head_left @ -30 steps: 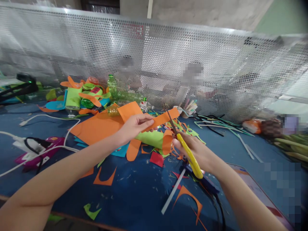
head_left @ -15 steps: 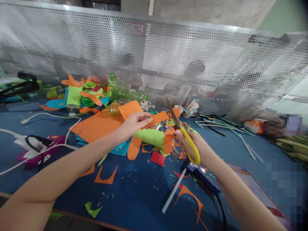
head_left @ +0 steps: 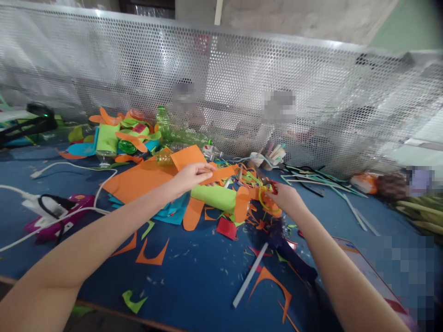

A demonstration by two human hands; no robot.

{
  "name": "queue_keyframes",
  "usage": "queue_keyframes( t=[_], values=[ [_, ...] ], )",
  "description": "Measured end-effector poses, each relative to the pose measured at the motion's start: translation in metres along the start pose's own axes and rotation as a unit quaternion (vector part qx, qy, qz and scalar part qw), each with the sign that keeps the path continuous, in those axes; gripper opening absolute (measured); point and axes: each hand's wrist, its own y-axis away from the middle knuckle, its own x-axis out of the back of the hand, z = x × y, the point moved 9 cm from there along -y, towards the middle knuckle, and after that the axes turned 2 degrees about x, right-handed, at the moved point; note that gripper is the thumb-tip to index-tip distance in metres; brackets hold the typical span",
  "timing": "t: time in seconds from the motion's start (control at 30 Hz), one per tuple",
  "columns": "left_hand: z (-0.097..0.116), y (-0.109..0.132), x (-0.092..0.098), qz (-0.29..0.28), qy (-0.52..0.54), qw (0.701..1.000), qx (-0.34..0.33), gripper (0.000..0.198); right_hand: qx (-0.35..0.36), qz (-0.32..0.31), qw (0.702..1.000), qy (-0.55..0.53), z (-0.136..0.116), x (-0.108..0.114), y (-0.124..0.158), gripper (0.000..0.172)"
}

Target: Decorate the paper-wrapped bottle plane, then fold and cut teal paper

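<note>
My left hand (head_left: 194, 176) pinches a short orange paper strip (head_left: 224, 173) between thumb and fingers, above the paper pile. Over the scraps to the right, my right hand (head_left: 288, 198) has its fingers closed at the handles of a pair of scissors (head_left: 266, 203), yellow with some red; the blades are hard to make out. Between the hands lies a green paper-wrapped bottle (head_left: 218, 197) with rounded orange paper pieces at its end and side. Orange paper sheets (head_left: 138, 182) and blue sheets (head_left: 176, 212) lie under my left forearm.
A blue glue gun (head_left: 294, 258) with a white glue stick (head_left: 251, 274) lies below my right hand. Paper-covered bottles (head_left: 107, 138) stand back left. A purple power strip (head_left: 81, 203) with white cables sits left. A perforated metal screen (head_left: 228, 83) runs behind.
My right hand has lowered the scissors toward the scraps, turning them from upright to nearly flat. My left hand has shifted slightly left with the orange strip, now tilted flatter.
</note>
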Motion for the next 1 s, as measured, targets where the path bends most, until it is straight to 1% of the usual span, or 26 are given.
queue_keyframes(
  t=[0.07, 0.17, 0.23, 0.33, 0.37, 0.43, 0.47, 0.53, 0.6, 0.67, 0.7, 0.77, 0.83, 0.9, 0.93, 1.0],
  values=[
    [-0.008, -0.005, 0.006, 0.017, -0.042, 0.999, 0.006, 0.017, 0.002, -0.004, 1.000, -0.001, 0.000, -0.004, 0.000, 0.025],
    [-0.015, -0.012, 0.014, 0.025, -0.083, 0.996, 0.000, 0.015, 0.013, 0.005, 1.000, -0.023, -0.006, 0.003, 0.005, 0.030],
    [-0.017, -0.014, 0.017, 0.023, -0.095, 0.995, -0.006, 0.014, 0.039, 0.010, 0.998, -0.057, -0.018, 0.010, 0.013, 0.031],
    [-0.014, -0.014, 0.017, 0.009, -0.116, 0.993, -0.014, 0.014, 0.104, 0.003, 0.986, -0.133, -0.046, 0.021, 0.030, 0.032],
    [-0.011, -0.013, 0.015, 0.001, -0.124, 0.992, -0.020, 0.015, 0.139, 0.008, 0.970, -0.197, -0.058, 0.027, 0.037, 0.034],
    [-0.002, -0.008, 0.009, -0.016, -0.137, 0.990, -0.042, 0.017, 0.189, 0.052, 0.931, -0.309, -0.077, 0.044, 0.052, 0.037],
    [0.004, -0.005, 0.004, -0.028, -0.142, 0.988, -0.057, 0.018, 0.209, 0.067, 0.913, -0.344, -0.086, 0.050, 0.059, 0.038],
    [0.017, 0.004, -0.008, -0.050, -0.144, 0.985, -0.087, 0.019, 0.233, 0.075, 0.889, -0.387, -0.100, 0.057, 0.070, 0.038],
    [0.026, 0.012, -0.019, -0.062, -0.147, 0.982, -0.102, 0.020, 0.229, 0.068, 0.882, -0.407, -0.109, 0.057, 0.077, 0.031],
    [0.031, 0.018, -0.028, -0.081, -0.165, 0.977, -0.106, 0.022, 0.208, 0.063, 0.886, -0.409, -0.112, 0.056, 0.080, 0.020],
    [0.032, 0.019, -0.029, -0.086, -0.176, 0.975, -0.107, 0.024, 0.200, 0.062, 0.889, -0.407, -0.112, 0.056, 0.080, 0.016],
    [0.032, 0.017, -0.023, -0.079, -0.201, 0.970, -0.110, 0.031, 0.191, 0.067, 0.889, -0.410, -0.109, 0.056, 0.079, 0.015],
    [0.029, 0.009, -0.004, -0.040, -0.236, 0.965, -0.106, 0.037, 0.173, 0.080, 0.882, -0.430, -0.101, 0.058, 0.075, 0.017],
    [0.020, 0.001, 0.020, 0.002, -0.296, 0.951, -0.087, 0.036, 0.139, 0.094, 0.868, -0.467, -0.088, 0.058, 0.069, 0.020],
    [0.016, -0.002, 0.027, 0.001, -0.323, 0.943, -0.084, 0.038, 0.119, 0.098, 0.859, -0.489, -0.081, 0.057, 0.065, 0.022],
    [0.005, -0.005, 0.033, -0.041, -0.353, 0.931, -0.082, 0.044, 0.084, 0.097, 0.835, -0.534, -0.069, 0.052, 0.059, 0.026]
  ],
)
